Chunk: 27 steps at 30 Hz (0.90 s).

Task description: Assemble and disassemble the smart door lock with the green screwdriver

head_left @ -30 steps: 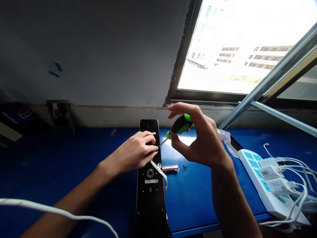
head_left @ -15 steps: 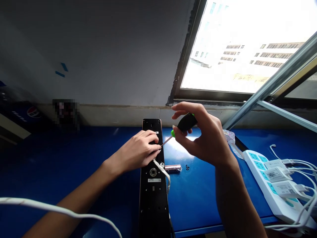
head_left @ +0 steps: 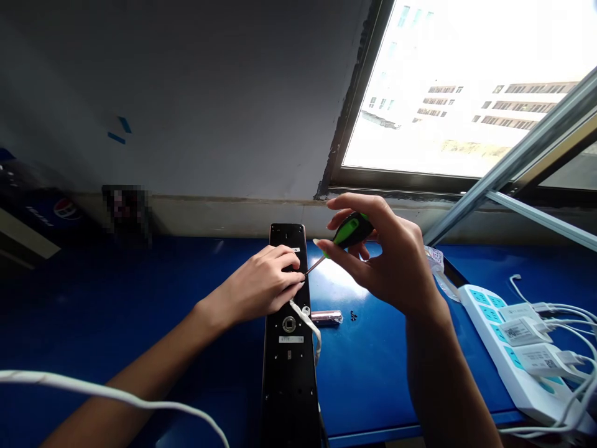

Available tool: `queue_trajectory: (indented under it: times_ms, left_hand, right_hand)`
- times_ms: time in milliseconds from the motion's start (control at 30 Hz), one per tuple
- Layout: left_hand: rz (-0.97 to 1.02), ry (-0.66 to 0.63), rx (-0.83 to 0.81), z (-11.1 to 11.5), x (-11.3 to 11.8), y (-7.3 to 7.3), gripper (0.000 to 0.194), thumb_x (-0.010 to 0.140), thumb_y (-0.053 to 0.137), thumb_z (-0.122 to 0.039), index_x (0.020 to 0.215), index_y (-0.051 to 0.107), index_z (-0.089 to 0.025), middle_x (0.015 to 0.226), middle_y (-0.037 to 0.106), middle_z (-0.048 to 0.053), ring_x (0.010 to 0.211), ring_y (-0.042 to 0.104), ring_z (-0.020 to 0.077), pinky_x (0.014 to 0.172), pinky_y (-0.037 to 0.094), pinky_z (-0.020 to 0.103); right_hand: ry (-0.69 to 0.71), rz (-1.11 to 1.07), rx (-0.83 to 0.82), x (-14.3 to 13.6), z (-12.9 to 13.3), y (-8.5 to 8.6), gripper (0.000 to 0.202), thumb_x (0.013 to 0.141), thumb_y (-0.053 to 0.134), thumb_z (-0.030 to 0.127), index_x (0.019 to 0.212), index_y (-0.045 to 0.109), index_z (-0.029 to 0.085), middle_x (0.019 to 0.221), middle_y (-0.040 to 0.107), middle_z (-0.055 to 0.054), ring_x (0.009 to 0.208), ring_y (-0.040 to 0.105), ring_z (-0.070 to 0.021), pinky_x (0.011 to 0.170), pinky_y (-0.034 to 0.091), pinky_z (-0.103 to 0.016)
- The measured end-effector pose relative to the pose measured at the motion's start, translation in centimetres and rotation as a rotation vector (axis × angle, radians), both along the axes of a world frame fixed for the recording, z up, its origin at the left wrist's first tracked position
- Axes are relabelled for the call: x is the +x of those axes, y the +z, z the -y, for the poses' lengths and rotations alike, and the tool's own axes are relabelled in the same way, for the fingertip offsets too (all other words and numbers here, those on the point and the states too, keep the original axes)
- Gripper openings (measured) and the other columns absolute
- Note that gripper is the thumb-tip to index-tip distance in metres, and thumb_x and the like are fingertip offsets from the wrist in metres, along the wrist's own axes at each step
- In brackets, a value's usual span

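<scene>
A long black door lock panel (head_left: 291,379) lies lengthwise on the blue table, with a square-holed metal hub (head_left: 289,324) and a white cable (head_left: 305,318) coming out of it. My left hand (head_left: 268,280) presses on its upper part, fingers curled together; what they pinch, if anything, is hidden. My right hand (head_left: 387,255) grips the black and green handle of a screwdriver (head_left: 351,230) between thumb and fingers. The thin shaft slants down to the left, its tip at the panel's right edge beside my left fingertips.
Small black screws (head_left: 353,316) lie right of the panel, near a shiny pinkish cylinder (head_left: 326,318). A white power strip (head_left: 499,348) with chargers and cables sits at the right. Another white cable (head_left: 116,398) crosses the lower left. A window (head_left: 443,124) is behind.
The screwdriver handle has turned in my right hand, showing more of its green side, and my thumb has slid along it. My left hand stays on the panel.
</scene>
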State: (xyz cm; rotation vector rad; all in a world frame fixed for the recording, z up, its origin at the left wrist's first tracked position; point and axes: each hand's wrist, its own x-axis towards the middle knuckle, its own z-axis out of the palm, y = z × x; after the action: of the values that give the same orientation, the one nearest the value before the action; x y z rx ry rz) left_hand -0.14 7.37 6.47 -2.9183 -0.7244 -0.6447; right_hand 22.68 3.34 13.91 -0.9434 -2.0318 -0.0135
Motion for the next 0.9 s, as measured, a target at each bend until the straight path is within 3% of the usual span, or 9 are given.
queue_trajectory:
  times_ms: [200,367,500,667,900]
  left_hand:
    - [0.048,0.002,-0.062,0.2,0.2,0.1,0.022,0.103,0.059,-0.023,0.1,0.08,-0.017,0.112,0.073,0.01,0.117,0.064,0.0271,0.101,0.055,0.045]
    - [0.156,0.092,-0.127,0.4,0.4,0.0,0.013,0.098,0.068,-0.024,0.102,0.079,-0.017,0.105,0.074,0.007,0.113,0.066,0.0267,0.099,0.055,0.045]
    - [0.254,0.156,-0.132,0.4,1.1,-0.8,0.019,0.094,0.075,-0.024,0.111,0.077,-0.015,0.105,0.076,0.008,0.119,0.063,0.0291,0.099,0.056,0.047]
    - [0.295,0.18,-0.16,0.5,1.8,-1.6,0.009,0.098,0.068,-0.018,0.099,0.076,-0.015,0.101,0.076,0.009,0.12,0.063,0.0289,0.1,0.056,0.048]
    - [0.25,0.134,-0.069,1.3,2.0,-0.9,0.015,0.101,0.061,-0.017,0.097,0.074,-0.013,0.096,0.073,0.01,0.121,0.061,0.0315,0.097,0.057,0.048]
  right_hand:
    - [0.046,-0.026,0.003,-0.3,0.0,-0.1,0.05,0.087,0.064,0.009,0.133,0.055,0.026,0.11,0.071,-0.003,0.087,0.07,-0.0161,0.077,0.062,-0.032]
    - [0.024,-0.094,0.025,-0.2,0.2,0.2,0.052,0.082,0.068,0.006,0.129,0.057,0.027,0.105,0.071,-0.002,0.086,0.071,-0.0181,0.075,0.063,-0.036]
    - [0.041,-0.171,0.052,0.0,0.3,0.3,0.054,0.08,0.07,0.006,0.127,0.057,0.03,0.105,0.071,-0.002,0.087,0.072,-0.0207,0.074,0.064,-0.039]
    - [0.076,-0.194,0.09,0.1,0.3,0.3,0.055,0.078,0.07,0.006,0.126,0.058,0.03,0.103,0.07,-0.002,0.089,0.073,-0.022,0.072,0.064,-0.04]
    - [-0.022,-0.069,0.059,1.3,1.0,1.2,0.049,0.081,0.07,0.009,0.126,0.059,0.026,0.101,0.072,-0.002,0.085,0.072,-0.0191,0.073,0.062,-0.036]
